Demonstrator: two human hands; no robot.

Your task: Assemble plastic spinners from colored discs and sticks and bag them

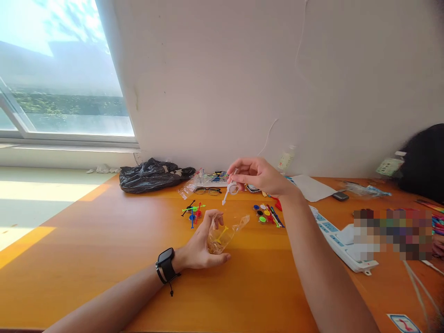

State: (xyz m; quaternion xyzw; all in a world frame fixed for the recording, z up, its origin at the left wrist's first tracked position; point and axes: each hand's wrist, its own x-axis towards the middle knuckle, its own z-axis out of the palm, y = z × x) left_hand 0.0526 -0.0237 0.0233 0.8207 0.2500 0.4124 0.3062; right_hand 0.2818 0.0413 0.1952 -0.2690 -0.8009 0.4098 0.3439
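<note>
My right hand [262,176] is raised above the table and pinches a white arrow spinner [231,188], with the arrow's tip pointing down and left. Below it, my left hand [197,246] curls around a clear plastic bag [227,238], thumb stretched out along the near side. A yellow arrow spinner [218,239] shows through the bag's film. Left of the bag lies a small group of assembled arrow spinners [193,212] in black, green, blue and red. To its right are loose round spinner bases [262,218] in several colours, beside a bundle of loose arrows [275,216].
A black plastic bag [149,178] and eyeglasses [208,190] lie along the back of the wooden table [104,259]. On the right are a white power strip [343,245], a sheet of paper [314,187] and a small dark object [340,196]. Another person's hand [437,245] shows at the right edge.
</note>
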